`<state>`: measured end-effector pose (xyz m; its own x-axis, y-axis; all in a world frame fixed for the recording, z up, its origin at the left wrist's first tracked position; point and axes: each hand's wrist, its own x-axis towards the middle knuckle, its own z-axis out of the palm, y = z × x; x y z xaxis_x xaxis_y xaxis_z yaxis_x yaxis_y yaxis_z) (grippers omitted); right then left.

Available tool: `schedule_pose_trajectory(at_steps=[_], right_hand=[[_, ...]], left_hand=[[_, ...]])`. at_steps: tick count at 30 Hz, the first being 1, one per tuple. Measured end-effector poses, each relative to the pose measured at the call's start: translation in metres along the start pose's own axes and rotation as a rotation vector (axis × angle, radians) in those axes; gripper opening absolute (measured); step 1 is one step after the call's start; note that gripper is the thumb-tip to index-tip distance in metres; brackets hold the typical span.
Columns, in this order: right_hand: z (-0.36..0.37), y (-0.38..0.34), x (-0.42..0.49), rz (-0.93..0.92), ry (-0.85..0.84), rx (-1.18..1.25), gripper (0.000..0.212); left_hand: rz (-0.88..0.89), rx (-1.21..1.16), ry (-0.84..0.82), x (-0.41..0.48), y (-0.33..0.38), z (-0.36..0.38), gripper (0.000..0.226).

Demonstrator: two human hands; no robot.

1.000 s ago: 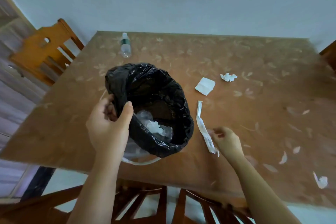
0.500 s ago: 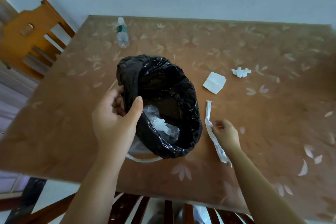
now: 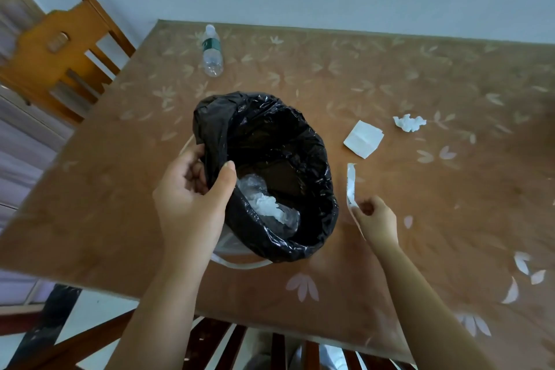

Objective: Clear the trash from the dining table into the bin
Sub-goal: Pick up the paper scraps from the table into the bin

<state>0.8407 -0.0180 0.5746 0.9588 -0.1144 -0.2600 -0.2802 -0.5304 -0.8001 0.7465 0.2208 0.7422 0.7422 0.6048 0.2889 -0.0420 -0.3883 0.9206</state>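
The left hand (image 3: 192,201) clamps the near-left rim of the bin (image 3: 270,177), thumb inside the black liner and fingers outside; clear crumpled plastic (image 3: 267,207) lies in the bottom, just right of that thumb. The right hand (image 3: 375,219), right of the bin, pinches the near end of a long white wrapper strip (image 3: 350,183) that runs away from the grip across the table (image 3: 420,75). Beyond the strip lie a folded white paper (image 3: 364,139) and a crumpled tissue (image 3: 409,122). Far beyond the left hand's grip stands a water bottle (image 3: 212,52)
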Motion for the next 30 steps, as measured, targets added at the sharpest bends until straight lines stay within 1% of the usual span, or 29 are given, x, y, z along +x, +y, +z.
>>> schedule_pose_trajectory(at_steps=[3, 5, 7, 10, 12, 14, 17, 20, 23, 28, 30], right_hand=[[-0.020, -0.024, -0.010, -0.073, 0.083, 0.070, 0.012], [-0.035, -0.042, -0.019, -0.117, 0.123, 0.108, 0.010], [-0.051, -0.061, -0.031, -0.174, 0.129, 0.150, 0.008], [-0.070, -0.089, -0.052, -0.267, 0.108, 0.149, 0.009], [-0.078, -0.105, -0.065, -0.305, 0.052, 0.134, 0.012], [-0.079, -0.118, -0.076, -0.326, -0.054, 0.088, 0.019], [-0.066, -0.130, -0.089, -0.389, -0.232, -0.067, 0.023], [-0.047, -0.135, -0.094, -0.441, -0.347, -0.158, 0.025], [-0.030, -0.146, -0.090, -0.449, -0.413, -0.133, 0.025], [-0.007, -0.163, -0.083, -0.426, -0.563, 0.017, 0.021], [-0.007, -0.161, -0.079, -0.440, -0.576, 0.042, 0.017]], left_hand=[[-0.004, -0.010, -0.010, -0.003, 0.001, -0.002, 0.030], [-0.013, -0.015, -0.010, -0.006, 0.003, -0.003, 0.026], [-0.022, -0.022, -0.012, -0.010, 0.004, -0.004, 0.022], [-0.026, -0.022, -0.026, -0.016, 0.007, -0.007, 0.023], [-0.035, -0.026, -0.026, -0.020, 0.009, -0.010, 0.023], [-0.038, -0.032, -0.026, -0.024, 0.010, -0.012, 0.021], [-0.041, -0.016, -0.033, -0.029, 0.012, -0.016, 0.018], [-0.050, -0.011, -0.031, -0.034, 0.014, -0.021, 0.019], [-0.072, -0.020, -0.027, -0.037, 0.017, -0.025, 0.022], [-0.084, -0.023, 0.003, -0.035, 0.020, -0.025, 0.025], [-0.097, -0.025, 0.027, -0.031, 0.017, -0.023, 0.023]])
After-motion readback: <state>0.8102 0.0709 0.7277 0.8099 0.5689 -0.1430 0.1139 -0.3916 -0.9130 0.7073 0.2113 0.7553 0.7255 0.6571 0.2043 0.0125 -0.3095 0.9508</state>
